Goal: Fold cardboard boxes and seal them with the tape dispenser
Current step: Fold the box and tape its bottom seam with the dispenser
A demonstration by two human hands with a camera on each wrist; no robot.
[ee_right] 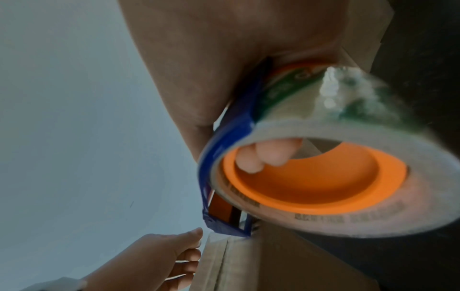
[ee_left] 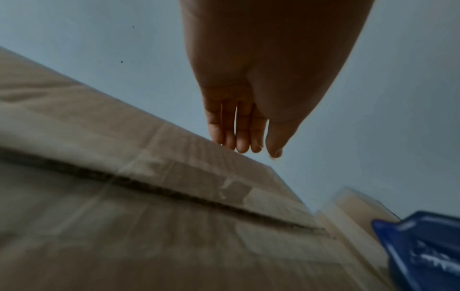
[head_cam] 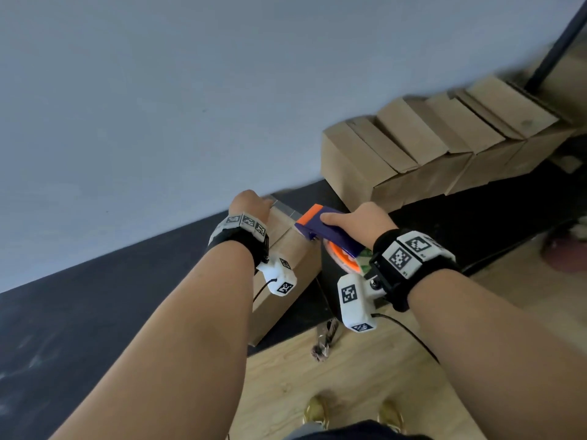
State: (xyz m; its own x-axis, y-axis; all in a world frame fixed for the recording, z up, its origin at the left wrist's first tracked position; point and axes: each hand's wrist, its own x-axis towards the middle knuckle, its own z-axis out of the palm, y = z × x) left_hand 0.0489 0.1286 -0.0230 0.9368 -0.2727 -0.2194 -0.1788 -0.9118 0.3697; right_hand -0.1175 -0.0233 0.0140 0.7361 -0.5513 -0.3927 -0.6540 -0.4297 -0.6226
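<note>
One cardboard box (head_cam: 293,249) is stood on the dark mat (head_cam: 79,312) by the grey wall (head_cam: 158,90), its centre seam facing up with clear tape already laid across the far end. The far left edge is touched by the left hand (head_cam: 251,201), fingers straight and pressed together, nothing pinched. One blue-and-orange tape dispenser (head_cam: 327,230) is gripped by the right hand (head_cam: 362,222), fingers curled through the orange core, with its nose set at the box's top right edge. One tape roll (ee_right: 348,157) is loaded. Behind, a leaning row of finished boxes (head_cam: 428,144) is seen, maybe six or seven, blurry though. Two gold shoes (head_cam: 317,411) are on the wood floor (head_cam: 317,369).
</note>
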